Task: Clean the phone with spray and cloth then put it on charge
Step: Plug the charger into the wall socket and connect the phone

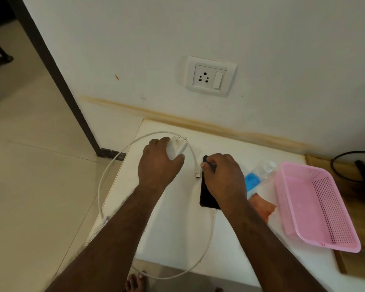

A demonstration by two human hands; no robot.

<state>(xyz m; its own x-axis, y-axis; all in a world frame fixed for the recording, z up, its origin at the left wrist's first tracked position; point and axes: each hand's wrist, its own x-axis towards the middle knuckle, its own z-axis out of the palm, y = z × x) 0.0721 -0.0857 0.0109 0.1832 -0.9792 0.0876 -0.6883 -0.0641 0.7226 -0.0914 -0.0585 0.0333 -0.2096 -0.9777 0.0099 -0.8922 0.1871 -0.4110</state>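
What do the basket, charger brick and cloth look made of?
Basket: pink moulded plastic, going by its perforated grid walls and slight gloss. Charger brick: white, smooth hard plastic with two metal pins. Cloth: orange-red, soft and crumpled, probably fabric; weave too small to tell.

The bench (177, 239) is white. On it lies a black phone (205, 192). Left of the phone sit a white charger (177, 147) and its white cable (105, 175). Right of the phone lie a clear spray bottle (256, 179) with a blue label, an orange-red cloth (263, 207), and farther right a pink basket (316, 205) with a fine perforated grid. Above the phone, the wall socket (210, 76) is white.
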